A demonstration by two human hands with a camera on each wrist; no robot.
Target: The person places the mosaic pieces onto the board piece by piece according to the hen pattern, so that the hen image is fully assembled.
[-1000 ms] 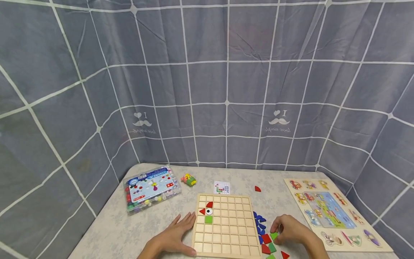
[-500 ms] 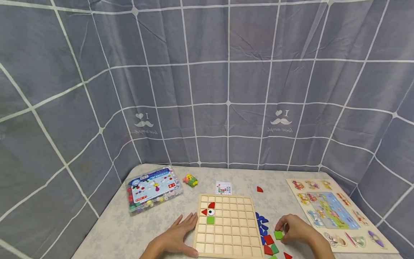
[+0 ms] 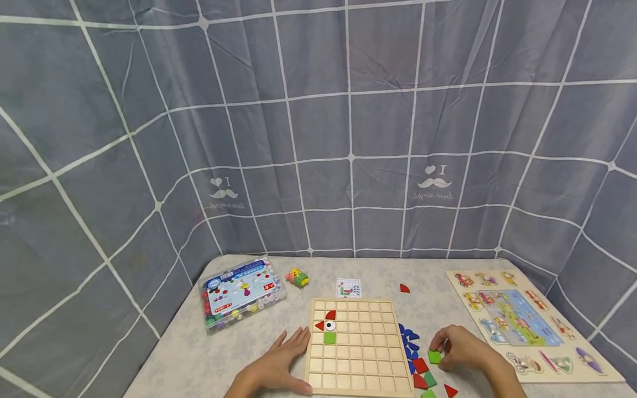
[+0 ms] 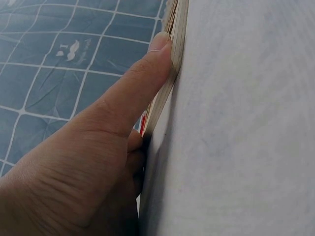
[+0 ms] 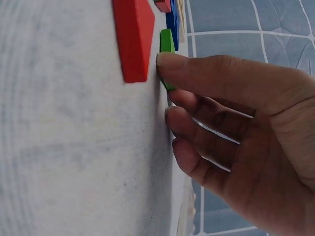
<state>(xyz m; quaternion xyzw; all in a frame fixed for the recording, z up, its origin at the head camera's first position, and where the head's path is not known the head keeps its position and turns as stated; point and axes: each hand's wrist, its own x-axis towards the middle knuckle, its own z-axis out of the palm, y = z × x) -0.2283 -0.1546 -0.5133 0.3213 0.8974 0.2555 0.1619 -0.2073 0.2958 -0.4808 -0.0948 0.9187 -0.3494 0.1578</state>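
A wooden grid board (image 3: 365,359) lies on the table in the head view. In its upper left cells sit a red quarter-circle piece (image 3: 330,315), a red triangle (image 3: 320,326), a white tile with a black dot (image 3: 330,325) and a green square (image 3: 329,338). My left hand (image 3: 281,362) rests at the board's left side, fingers spread, its thumb (image 4: 142,73) against the front edge. Right of the board, my right hand (image 3: 463,348) pinches a light green square tile (image 3: 434,357) between thumb and fingers, low over the tabletop. Close to it is a red triangle (image 5: 133,42).
Blue pieces (image 3: 410,341), a red square (image 3: 420,365) and a darker green tile (image 3: 430,379) are heaped along the board's right edge. A pattern card (image 3: 348,287) lies behind the board. Farther out are a bead box (image 3: 244,293), a small toy (image 3: 297,277) and a picture puzzle (image 3: 534,326).
My right hand has drawn the light green tile slightly away from the pile. The left hand keeps its place by the board; the head view has shifted a little.
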